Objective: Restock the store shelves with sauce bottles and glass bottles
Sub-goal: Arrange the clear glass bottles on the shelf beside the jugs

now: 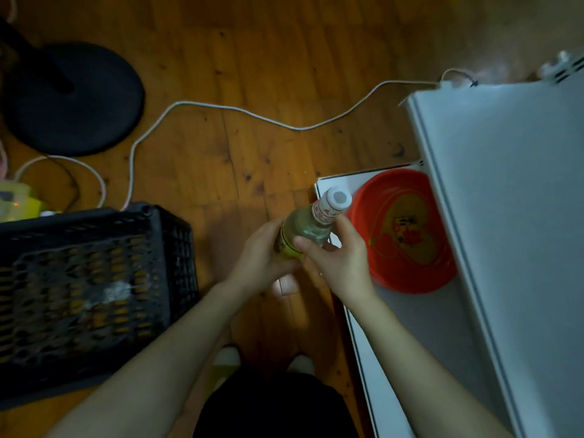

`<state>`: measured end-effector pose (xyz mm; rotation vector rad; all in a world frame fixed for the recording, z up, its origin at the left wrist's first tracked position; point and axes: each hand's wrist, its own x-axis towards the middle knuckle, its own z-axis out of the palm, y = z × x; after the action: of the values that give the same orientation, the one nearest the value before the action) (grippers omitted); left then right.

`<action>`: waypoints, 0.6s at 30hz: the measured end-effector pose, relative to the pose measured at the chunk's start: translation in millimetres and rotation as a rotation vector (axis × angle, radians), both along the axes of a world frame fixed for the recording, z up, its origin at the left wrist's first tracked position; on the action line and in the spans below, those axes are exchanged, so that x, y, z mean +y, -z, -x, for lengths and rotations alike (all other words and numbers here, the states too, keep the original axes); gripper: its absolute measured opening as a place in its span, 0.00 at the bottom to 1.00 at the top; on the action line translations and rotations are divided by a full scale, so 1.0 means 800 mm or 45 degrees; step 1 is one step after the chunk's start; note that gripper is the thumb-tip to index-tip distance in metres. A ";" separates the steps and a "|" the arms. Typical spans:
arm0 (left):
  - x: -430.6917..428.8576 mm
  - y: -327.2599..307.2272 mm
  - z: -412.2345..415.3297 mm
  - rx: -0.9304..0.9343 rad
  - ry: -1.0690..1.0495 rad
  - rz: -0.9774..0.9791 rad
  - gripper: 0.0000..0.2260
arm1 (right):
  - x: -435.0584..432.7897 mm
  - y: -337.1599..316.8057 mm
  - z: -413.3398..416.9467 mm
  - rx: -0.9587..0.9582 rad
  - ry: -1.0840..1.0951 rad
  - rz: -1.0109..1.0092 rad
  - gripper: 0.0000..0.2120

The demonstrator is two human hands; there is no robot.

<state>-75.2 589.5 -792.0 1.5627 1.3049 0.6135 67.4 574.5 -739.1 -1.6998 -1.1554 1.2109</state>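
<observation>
A clear glass bottle [308, 226] with a white cap and a yellow label is upright in front of me, held above the wooden floor. My left hand [259, 257] wraps its lower body from the left. My right hand [339, 257] grips it from the right, thumb across the glass. The bottle's base is hidden by my fingers. The white shelf unit [505, 216] stands at the right, its lower shelf [410, 327] just right of my right hand.
A red plastic basin [407, 270] sits on the lower shelf. A black plastic crate [94, 295] stands on the floor at the left. A white cable [221, 107] snakes across the floor, and a black round stand base [72, 99] lies far left.
</observation>
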 end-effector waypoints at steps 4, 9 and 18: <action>-0.002 -0.116 0.014 0.044 -0.018 -0.052 0.31 | 0.002 -0.118 0.009 0.033 -0.011 -0.092 0.21; -0.002 -0.254 0.030 0.051 -0.007 -0.113 0.33 | 0.003 -0.263 0.017 0.099 -0.012 -0.150 0.20; 0.001 -0.482 0.046 -0.248 0.132 -0.041 0.31 | -0.005 -0.501 0.008 0.051 -0.095 -0.364 0.17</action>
<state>-112.2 590.2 -406.3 1.5454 1.0670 0.7052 60.8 570.7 -338.6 -1.4245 -1.3092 1.0613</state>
